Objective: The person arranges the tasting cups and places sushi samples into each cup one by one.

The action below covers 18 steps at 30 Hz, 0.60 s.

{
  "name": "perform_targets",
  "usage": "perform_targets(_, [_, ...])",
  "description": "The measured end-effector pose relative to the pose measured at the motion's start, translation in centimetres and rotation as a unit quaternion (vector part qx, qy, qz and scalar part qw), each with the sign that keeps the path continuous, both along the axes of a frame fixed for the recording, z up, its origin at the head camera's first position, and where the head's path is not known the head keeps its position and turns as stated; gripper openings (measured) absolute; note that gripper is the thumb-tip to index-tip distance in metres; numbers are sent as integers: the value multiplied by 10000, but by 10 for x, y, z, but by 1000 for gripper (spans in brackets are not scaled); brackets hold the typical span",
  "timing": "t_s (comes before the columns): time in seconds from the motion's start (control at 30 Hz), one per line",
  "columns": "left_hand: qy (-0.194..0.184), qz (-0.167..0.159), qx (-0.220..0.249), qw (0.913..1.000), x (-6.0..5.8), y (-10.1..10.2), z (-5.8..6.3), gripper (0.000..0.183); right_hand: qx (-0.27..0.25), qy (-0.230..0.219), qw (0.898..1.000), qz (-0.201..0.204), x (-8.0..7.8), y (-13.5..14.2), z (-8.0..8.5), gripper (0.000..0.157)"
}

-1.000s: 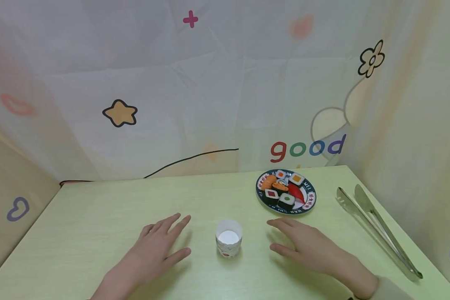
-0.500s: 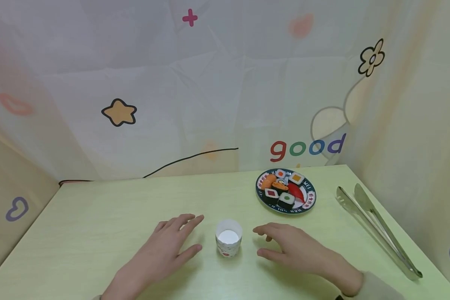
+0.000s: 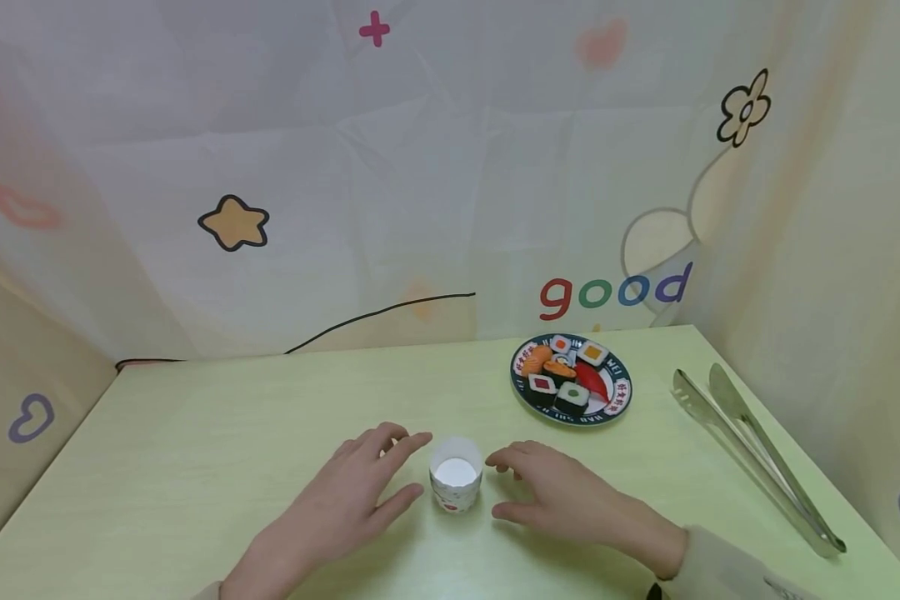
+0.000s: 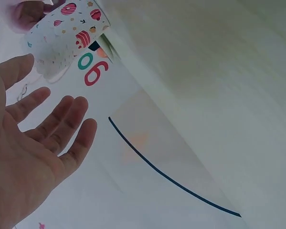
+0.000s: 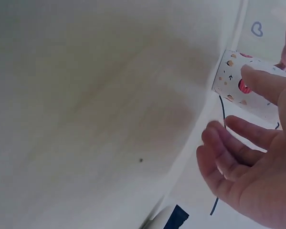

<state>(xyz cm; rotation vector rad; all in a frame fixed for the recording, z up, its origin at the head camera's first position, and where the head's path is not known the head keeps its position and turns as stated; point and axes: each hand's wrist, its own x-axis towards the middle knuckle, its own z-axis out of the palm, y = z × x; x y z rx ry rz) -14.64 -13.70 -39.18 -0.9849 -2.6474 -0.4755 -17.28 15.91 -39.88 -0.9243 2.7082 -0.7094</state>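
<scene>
So, white printed cup (image 3: 456, 492) stands upright on the surface (image 3: 217, 442), btwn L hand (image 3: 348, 504) & R hand (image 3: 570, 497), each just beside it; can't tell if touching. L fingers relaxed, thumb apart; R fingers loosely bent, thumb apart too. Plate (image 3: 587, 419) w/ sushi-like pcs (image 3: 573, 399) sits farther back; metal tongs (image 3: 783, 471) lie far R.
</scene>
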Motion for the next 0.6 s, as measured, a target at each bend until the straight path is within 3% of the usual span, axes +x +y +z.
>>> perform_targets(0.23, [-39, -169, -36, 9998, -1, 8, 1, 49, 178, 7, 9998, 46, -6, -8, -6, 56])
perform_targets(0.6, [115, -382, -108, 9991, -4, 15, 1, 35, -114, 45, 9998, 144, -14, -21, -16, 63])
